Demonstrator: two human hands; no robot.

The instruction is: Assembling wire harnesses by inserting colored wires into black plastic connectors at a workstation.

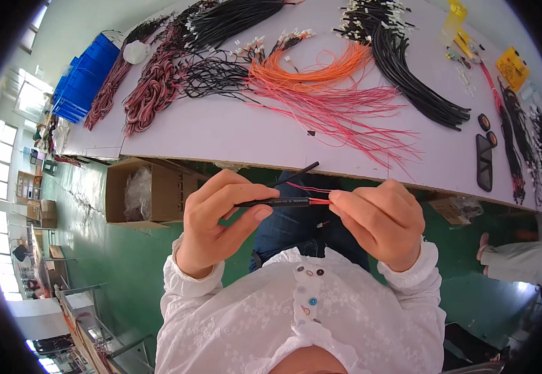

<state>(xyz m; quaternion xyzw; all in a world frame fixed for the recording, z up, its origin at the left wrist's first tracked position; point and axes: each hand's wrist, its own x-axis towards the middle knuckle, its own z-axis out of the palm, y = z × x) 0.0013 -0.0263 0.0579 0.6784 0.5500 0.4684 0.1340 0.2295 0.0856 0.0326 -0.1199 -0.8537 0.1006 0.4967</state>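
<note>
White table (233,134) fills the far side, with piles of orange wires (311,68), thin red wires (352,115) and black cables (408,75) on it. Near the body, the left hand (218,221) is curled, thumb and fingers pinched on a black sleeve (274,202). Just right of it, the right hand (380,221) pinches the red wire (321,201) sticking out of that sleeve.

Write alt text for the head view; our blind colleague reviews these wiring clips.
Two bare hands meet over the lap: the left hand pinches a black sleeve while the right hand pinches thin red wires at its end. Beyond them, a white table holds bundles of black, orange and red wires.
</note>
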